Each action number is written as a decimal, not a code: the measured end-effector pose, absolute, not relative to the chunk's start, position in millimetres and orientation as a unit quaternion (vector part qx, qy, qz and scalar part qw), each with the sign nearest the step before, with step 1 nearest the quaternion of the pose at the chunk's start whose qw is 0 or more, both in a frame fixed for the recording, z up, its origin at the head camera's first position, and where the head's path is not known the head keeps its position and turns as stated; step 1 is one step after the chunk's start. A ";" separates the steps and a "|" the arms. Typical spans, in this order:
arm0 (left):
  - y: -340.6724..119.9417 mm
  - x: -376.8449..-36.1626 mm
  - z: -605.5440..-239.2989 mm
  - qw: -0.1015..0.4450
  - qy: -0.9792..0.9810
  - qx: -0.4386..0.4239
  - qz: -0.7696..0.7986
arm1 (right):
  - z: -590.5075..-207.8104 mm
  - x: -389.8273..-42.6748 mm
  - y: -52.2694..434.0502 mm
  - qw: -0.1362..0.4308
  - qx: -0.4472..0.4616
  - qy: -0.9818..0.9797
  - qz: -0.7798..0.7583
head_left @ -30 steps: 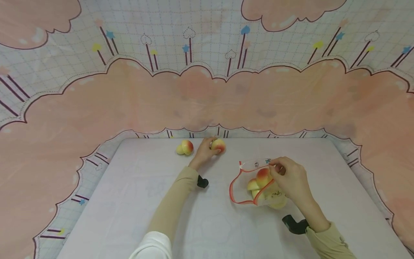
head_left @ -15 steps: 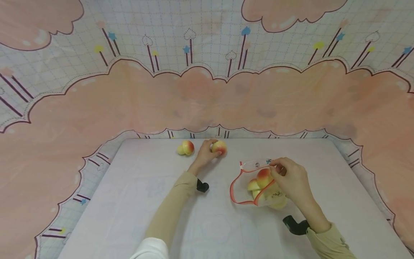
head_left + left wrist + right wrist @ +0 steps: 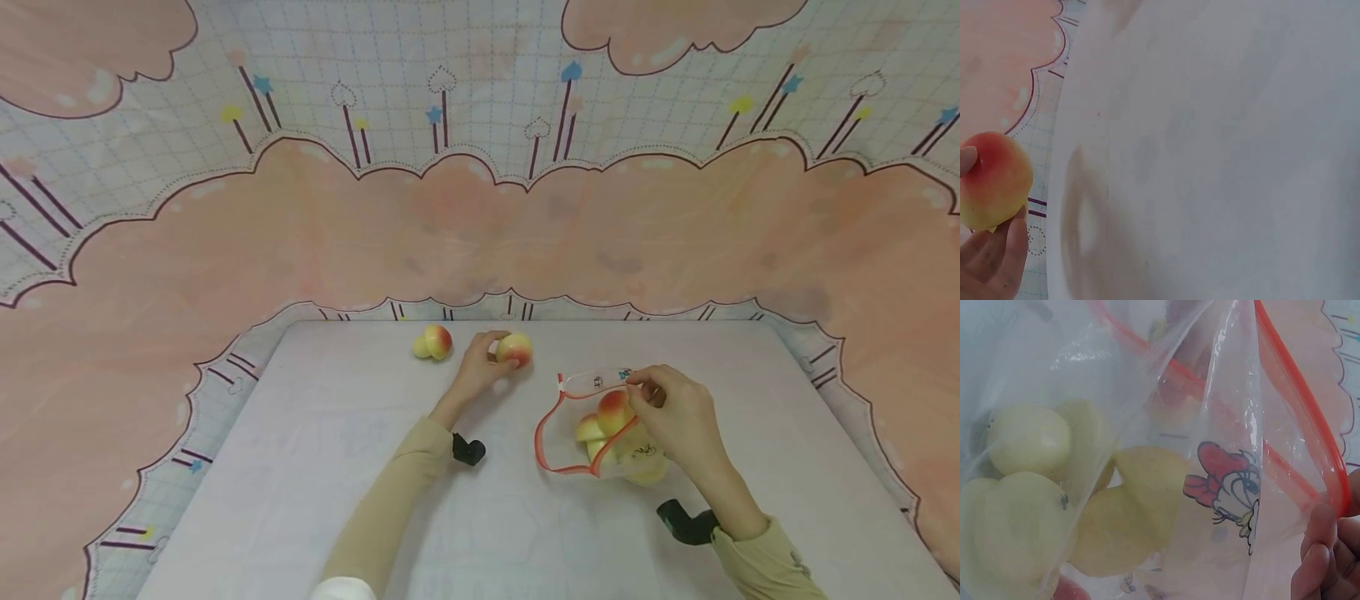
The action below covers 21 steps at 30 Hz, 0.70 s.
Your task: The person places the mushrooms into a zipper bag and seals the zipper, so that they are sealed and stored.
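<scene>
Peach (image 3: 515, 349): yellow w/ red blush. Bag (image 3: 592, 433) clear, red-orange rim, cartoon print w/ red bow; pale yellow fruit (image 3: 1029, 440) inside. Tabletop (image 3: 300, 467) white. Backdrop (image 3: 480, 225) pink clouds on grid. Sleeves (image 3: 390, 508) beige.

On the white cloth-covered bench (image 3: 300, 467), the clear plastic zip bag with a red rim (image 3: 592, 433) lies right of centre, with several yellow-red peaches inside. A round yellow-red peach (image 3: 515, 349) sits behind and left of it; a two-lobed yellow-red peach (image 3: 432, 342) lies further left.
</scene>
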State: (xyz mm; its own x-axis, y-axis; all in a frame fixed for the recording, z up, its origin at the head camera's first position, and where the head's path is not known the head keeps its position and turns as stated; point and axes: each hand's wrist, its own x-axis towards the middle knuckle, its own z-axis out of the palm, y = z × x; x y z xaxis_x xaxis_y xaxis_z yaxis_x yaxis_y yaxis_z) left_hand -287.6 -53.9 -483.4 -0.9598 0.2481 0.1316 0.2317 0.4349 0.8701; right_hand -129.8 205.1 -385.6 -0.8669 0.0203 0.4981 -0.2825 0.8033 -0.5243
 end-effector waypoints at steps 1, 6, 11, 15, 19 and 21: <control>-54.1 -284.7 -482.8 0.008 0.845 0.142 0.515 | -385.3 -129.7 205.0 0.248 0.072 -0.917 0.305; -54.4 -270.6 -480.0 -0.001 0.838 0.135 0.529 | -384.4 -128.6 204.9 0.247 0.071 -0.917 0.306; -54.5 -253.8 -476.6 -0.015 0.826 0.110 0.553 | -385.1 -129.0 205.1 0.251 0.077 -0.915 0.306; -54.6 -239.6 -475.0 -0.016 0.817 0.087 0.569 | -387.3 -130.2 205.4 0.254 0.082 -0.915 0.304; -53.8 -225.1 -473.6 -0.006 0.810 0.068 0.582 | -389.2 -130.7 205.7 0.255 0.083 -0.914 0.304; -53.1 -218.1 -472.3 -0.001 0.805 0.063 0.590 | -389.9 -130.9 205.8 0.257 0.085 -0.914 0.302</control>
